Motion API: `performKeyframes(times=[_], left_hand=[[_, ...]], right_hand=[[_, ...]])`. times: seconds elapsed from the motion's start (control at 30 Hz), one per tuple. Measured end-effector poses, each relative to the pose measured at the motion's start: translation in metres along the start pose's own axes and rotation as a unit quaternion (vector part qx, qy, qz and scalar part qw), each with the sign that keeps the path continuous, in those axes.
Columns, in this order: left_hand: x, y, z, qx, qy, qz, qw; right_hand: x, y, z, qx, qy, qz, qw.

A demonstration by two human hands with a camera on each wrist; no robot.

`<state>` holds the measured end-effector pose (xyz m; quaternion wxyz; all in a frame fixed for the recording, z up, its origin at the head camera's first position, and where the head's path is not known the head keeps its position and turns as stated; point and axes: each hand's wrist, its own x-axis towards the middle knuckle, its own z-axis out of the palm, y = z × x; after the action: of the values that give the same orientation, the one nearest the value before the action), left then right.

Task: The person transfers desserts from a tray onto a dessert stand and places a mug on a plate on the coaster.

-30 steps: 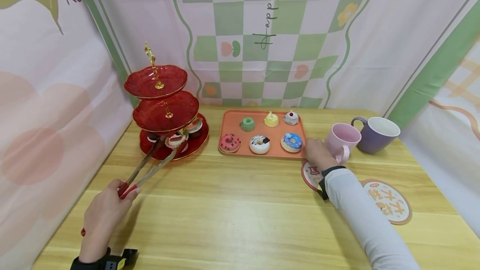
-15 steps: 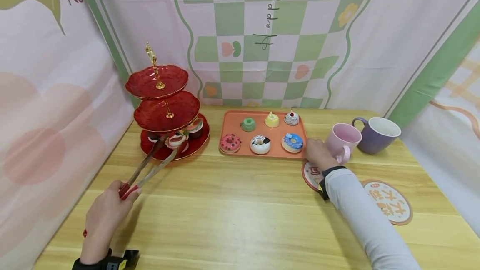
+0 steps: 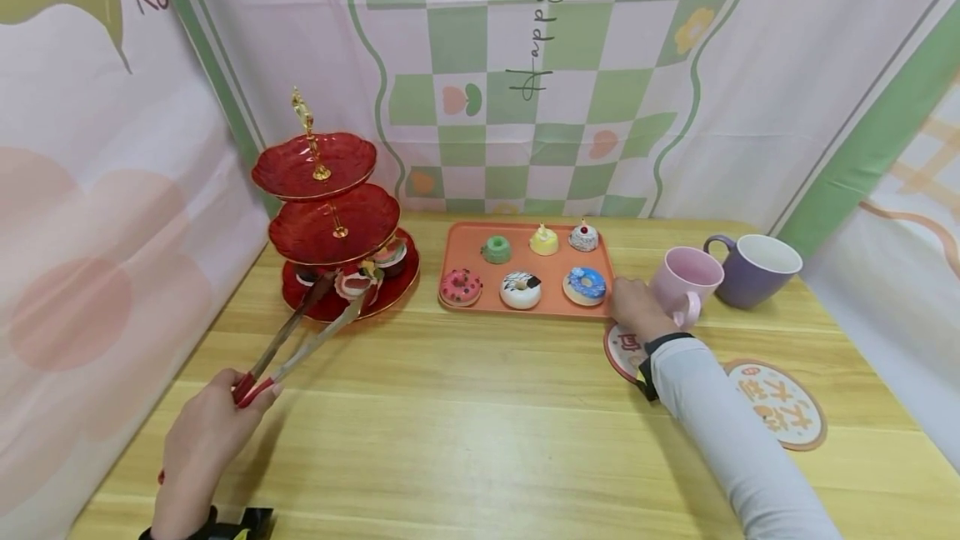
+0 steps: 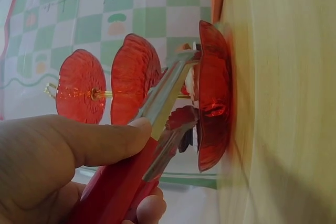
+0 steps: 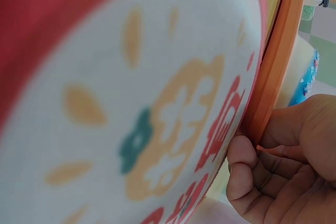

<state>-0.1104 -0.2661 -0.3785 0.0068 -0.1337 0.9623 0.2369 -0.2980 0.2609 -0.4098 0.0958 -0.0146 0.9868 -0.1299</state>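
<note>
My left hand [image 3: 210, 436] grips red-handled metal tongs [image 3: 318, 340]. The tong tips stand apart at the bottom tier of a red three-tier stand [image 3: 333, 227], on either side of a small pink-and-white cake [image 3: 354, 283]. Whether they touch it is unclear. A dark cupcake [image 3: 392, 257] sits behind it, and another cake at the left is partly hidden by the tongs. In the left wrist view, thumb and fingers wrap the tongs' red handle [image 4: 118, 182]. My right hand [image 3: 636, 307] pinches the right rim of an orange tray [image 5: 270, 77] between thumb and curled fingers.
On the tray lie a pink doughnut [image 3: 461, 287], a white doughnut [image 3: 521, 289], a blue doughnut [image 3: 584, 286] and several small cakes. A pink mug [image 3: 684, 273] and a purple mug [image 3: 753, 273] stand right. Two round coasters lie nearer, one [image 3: 780, 407] beside my right forearm.
The tongs have spread a little wider around the pink-and-white cake, their right tip moving rightward. My left hand has shifted slightly down and left. The right hand stays on the tray rim.
</note>
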Motion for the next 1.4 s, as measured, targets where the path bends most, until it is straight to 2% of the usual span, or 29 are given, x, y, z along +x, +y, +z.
performKeyframes(times=[0.4, 0.57, 0.87, 1.17, 1.4], left_hand=[[-0.005, 0.002, 0.002, -0.004, 0.009, 0.015, 0.9998], [-0.006, 0.004, 0.005, -0.004, 0.024, 0.027, 0.9993], [0.001, 0.016, 0.011, -0.014, 0.057, 0.081, 0.9949], [0.015, 0.034, 0.02, -0.021, 0.057, 0.116, 0.9914], [0.027, 0.046, 0.028, -0.015, 0.054, 0.157, 0.986]], right_hand=[[-0.001, 0.002, -0.001, -0.003, 0.004, -0.002, 1.0], [-0.001, 0.002, -0.001, -0.001, 0.002, -0.001, 1.0], [-0.001, -0.001, -0.002, -0.004, 0.0, -0.003, 1.0], [0.0, -0.002, -0.001, -0.014, 0.011, -0.011, 1.0], [0.001, 0.0, 0.001, -0.012, 0.003, -0.001, 1.0]])
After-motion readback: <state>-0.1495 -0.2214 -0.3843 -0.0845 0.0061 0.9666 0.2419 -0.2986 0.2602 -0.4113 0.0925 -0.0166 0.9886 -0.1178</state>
